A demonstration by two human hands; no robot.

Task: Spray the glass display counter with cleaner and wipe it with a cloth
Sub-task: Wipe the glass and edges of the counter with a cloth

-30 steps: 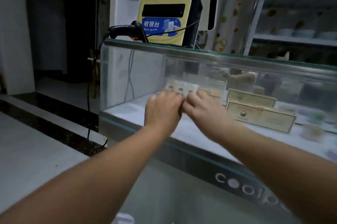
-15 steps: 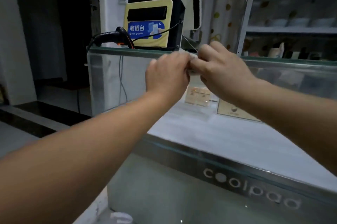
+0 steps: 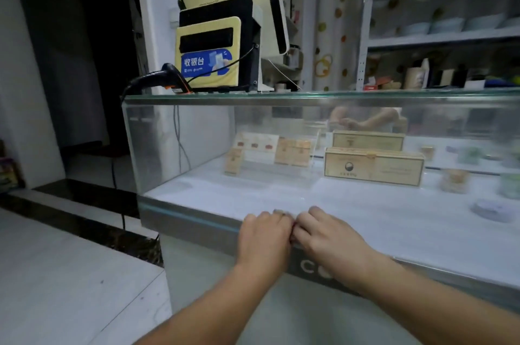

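At lower centre my left hand and right hand touch, fingers curled against the glass display counter, probably to wipe it, but whether they grip a cloth I cannot tell.

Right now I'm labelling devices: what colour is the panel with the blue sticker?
Pale yellow panel, black strip above the sticker; best in head view.

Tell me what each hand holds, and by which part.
Cannot tell: left hand and right hand meet, fingers curled, at the front of the glass display counter, hiding whatever is between them.
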